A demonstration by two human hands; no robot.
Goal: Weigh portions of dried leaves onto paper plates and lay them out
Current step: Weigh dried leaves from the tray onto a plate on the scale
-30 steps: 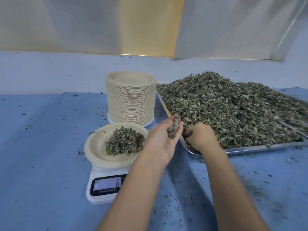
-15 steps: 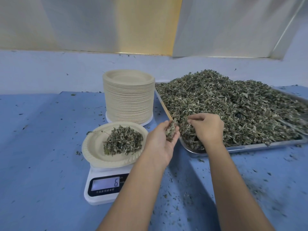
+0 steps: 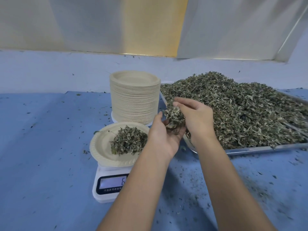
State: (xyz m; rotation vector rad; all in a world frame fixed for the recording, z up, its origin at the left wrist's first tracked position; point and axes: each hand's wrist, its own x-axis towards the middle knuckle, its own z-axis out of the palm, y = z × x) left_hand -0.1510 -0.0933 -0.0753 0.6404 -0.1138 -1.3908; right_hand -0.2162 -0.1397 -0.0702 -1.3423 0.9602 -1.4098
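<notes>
Toward six o'clock on the worktop [image 3: 41,147], the scale [image 3: 106,189] bears a part-filled plate [image 3: 98,147], and at its two o'clock the left grip [image 3: 163,139] cups and the right grip [image 3: 195,119] pinches a clump of leaves [image 3: 175,115], seemingly a top-up needing gentle sprinkling.

Soft, dim bluish light, faint shadows, wide-angle bending at edges, slight motion blur lower right.

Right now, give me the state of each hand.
Left hand: cupped round a clump of leaves, holding it.
Right hand: pinching the same clump from above.
</notes>
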